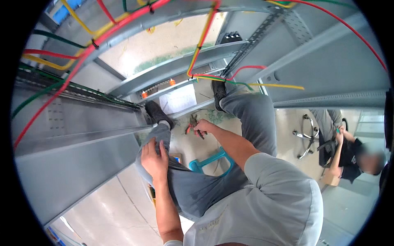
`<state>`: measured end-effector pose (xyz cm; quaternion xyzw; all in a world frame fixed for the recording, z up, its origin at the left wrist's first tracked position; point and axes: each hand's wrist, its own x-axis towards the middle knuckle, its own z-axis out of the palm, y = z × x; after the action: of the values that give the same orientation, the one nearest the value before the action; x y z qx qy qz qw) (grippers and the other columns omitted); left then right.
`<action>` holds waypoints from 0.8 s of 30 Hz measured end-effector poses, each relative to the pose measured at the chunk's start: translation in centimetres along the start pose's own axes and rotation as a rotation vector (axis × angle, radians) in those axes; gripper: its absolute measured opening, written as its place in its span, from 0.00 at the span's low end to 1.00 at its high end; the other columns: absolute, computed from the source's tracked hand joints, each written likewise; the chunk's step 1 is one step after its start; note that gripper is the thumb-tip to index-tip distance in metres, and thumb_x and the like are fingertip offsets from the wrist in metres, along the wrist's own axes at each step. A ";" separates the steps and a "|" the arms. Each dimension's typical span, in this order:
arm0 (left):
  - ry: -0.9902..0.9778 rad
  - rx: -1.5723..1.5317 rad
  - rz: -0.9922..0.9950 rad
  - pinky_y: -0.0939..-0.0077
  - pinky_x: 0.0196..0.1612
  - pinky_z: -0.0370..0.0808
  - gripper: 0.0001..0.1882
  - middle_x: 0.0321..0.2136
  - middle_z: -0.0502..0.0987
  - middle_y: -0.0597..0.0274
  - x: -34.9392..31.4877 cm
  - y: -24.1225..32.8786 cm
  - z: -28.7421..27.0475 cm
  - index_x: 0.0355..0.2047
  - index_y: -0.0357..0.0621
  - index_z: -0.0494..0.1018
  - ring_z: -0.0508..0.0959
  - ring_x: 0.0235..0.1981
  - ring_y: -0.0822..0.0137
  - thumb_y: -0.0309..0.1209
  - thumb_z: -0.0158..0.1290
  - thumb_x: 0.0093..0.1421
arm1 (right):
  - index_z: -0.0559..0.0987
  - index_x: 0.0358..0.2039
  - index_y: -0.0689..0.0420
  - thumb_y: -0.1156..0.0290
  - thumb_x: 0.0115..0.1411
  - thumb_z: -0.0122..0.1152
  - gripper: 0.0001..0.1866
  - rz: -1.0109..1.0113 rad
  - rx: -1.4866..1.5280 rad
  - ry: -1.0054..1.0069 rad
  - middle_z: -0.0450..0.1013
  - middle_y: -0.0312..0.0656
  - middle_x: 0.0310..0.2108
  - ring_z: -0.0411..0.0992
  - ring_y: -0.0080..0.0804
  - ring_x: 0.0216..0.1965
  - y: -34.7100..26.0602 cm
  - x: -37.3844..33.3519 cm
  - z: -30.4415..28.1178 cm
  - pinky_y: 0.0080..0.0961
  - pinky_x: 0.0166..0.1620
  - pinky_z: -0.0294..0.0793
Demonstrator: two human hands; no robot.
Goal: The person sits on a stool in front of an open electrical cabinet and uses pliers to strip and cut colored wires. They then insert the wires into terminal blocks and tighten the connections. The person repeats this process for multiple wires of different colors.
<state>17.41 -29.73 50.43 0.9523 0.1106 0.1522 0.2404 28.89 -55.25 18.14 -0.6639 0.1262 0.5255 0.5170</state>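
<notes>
Between my legs, low near the floor, my right hand (202, 127) is closed on what looks like a pair of pliers (193, 120). Its dark jaws point away from me, and a red handle shows to the left of my fingers. Whether a second tool lies beside it, I cannot tell. My left hand (154, 159) lies flat on my left knee, fingers stretched out, holding nothing. Past the pliers, a printed white sheet (178, 99) lies on the floor by the cabinet's bottom rail, to the right of my left shoe (157, 112).
Grey cabinet frame panels (78, 172) stand on both sides. Bundled red, yellow and green wires (201, 45) hang across the front, one yellow end (287, 86) sticking out right. A turquoise plastic stool (223, 153) is beneath me. Another person sits at right near a wheeled chair base (305, 135).
</notes>
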 end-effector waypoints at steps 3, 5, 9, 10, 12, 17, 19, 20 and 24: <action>0.051 0.004 -0.007 0.60 0.39 0.78 0.12 0.32 0.82 0.53 -1.0 -1.6 -1.1 0.43 0.39 0.80 0.82 0.35 0.52 0.33 0.61 0.63 | 0.80 0.38 0.63 0.70 0.60 0.63 0.10 0.025 0.027 -0.064 0.79 0.49 0.25 0.80 0.39 0.22 -2.4 -2.3 1.0 0.38 0.20 0.75; 0.078 -0.021 -0.009 0.62 0.37 0.78 0.12 0.31 0.83 0.53 -1.4 -2.7 -2.1 0.43 0.40 0.81 0.82 0.33 0.54 0.34 0.62 0.62 | 0.78 0.33 0.60 0.72 0.59 0.62 0.05 -0.110 -0.095 -0.161 0.78 0.46 0.24 0.75 0.35 0.19 -5.5 -4.9 0.9 0.36 0.20 0.73; 0.114 -0.125 -0.093 0.66 0.39 0.79 0.14 0.33 0.84 0.52 -2.9 -3.5 -1.6 0.45 0.39 0.81 0.85 0.34 0.56 0.35 0.62 0.62 | 0.75 0.33 0.56 0.63 0.65 0.60 0.10 -0.348 -0.027 -0.252 0.78 0.38 0.28 0.74 0.28 0.27 -11.6 -15.0 1.4 0.32 0.30 0.74; 0.125 -0.156 -0.101 0.66 0.39 0.79 0.15 0.33 0.85 0.52 -3.8 -3.5 -1.1 0.45 0.39 0.81 0.85 0.34 0.57 0.35 0.63 0.62 | 0.75 0.36 0.55 0.62 0.67 0.60 0.10 -0.411 -0.001 -0.236 0.78 0.38 0.30 0.74 0.26 0.30 -12.8 -18.1 1.3 0.29 0.32 0.74; 0.114 -0.194 -0.067 0.66 0.39 0.79 0.15 0.34 0.85 0.53 -4.5 -1.8 -0.5 0.45 0.40 0.81 0.85 0.34 0.58 0.36 0.63 0.62 | 0.75 0.41 0.54 0.57 0.70 0.58 0.13 -0.520 -0.016 -0.182 0.79 0.37 0.33 0.74 0.23 0.36 -14.4 -24.1 1.2 0.24 0.37 0.72; 0.017 -0.288 -0.029 0.69 0.40 0.80 0.16 0.34 0.86 0.55 -3.4 3.8 1.2 0.45 0.43 0.82 0.86 0.35 0.60 0.39 0.64 0.61 | 0.76 0.53 0.59 0.58 0.74 0.52 0.18 -0.632 0.073 -0.147 0.80 0.41 0.36 0.63 0.16 0.24 -10.1 -33.5 -5.2 0.17 0.26 0.61; -0.022 -0.384 -0.019 0.71 0.40 0.79 0.16 0.34 0.86 0.55 -2.9 4.1 2.7 0.46 0.42 0.81 0.85 0.34 0.64 0.37 0.65 0.62 | 0.73 0.58 0.59 0.59 0.76 0.50 0.19 -0.626 0.290 -0.178 0.79 0.43 0.37 0.66 0.18 0.24 -8.2 -36.0 -6.8 0.17 0.25 0.63; -0.077 -0.430 -0.013 0.72 0.40 0.79 0.16 0.34 0.85 0.56 -2.7 5.1 2.9 0.47 0.39 0.81 0.84 0.34 0.67 0.35 0.65 0.62 | 0.72 0.59 0.59 0.59 0.76 0.50 0.20 -0.658 0.409 -0.176 0.79 0.42 0.37 0.67 0.18 0.25 -7.3 -36.5 -7.3 0.17 0.25 0.64; -0.292 -0.577 0.002 0.77 0.42 0.77 0.18 0.37 0.82 0.61 -2.0 8.4 4.4 0.52 0.35 0.78 0.79 0.36 0.74 0.30 0.64 0.64 | 0.72 0.61 0.59 0.57 0.76 0.49 0.22 -0.690 0.794 -0.132 0.78 0.42 0.35 0.68 0.22 0.23 -8.0 -38.8 -6.9 0.21 0.26 0.70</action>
<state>18.25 -39.38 50.37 0.8566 0.0262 0.0390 0.5138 22.31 -72.01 54.09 -0.3855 0.0566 0.2774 0.8782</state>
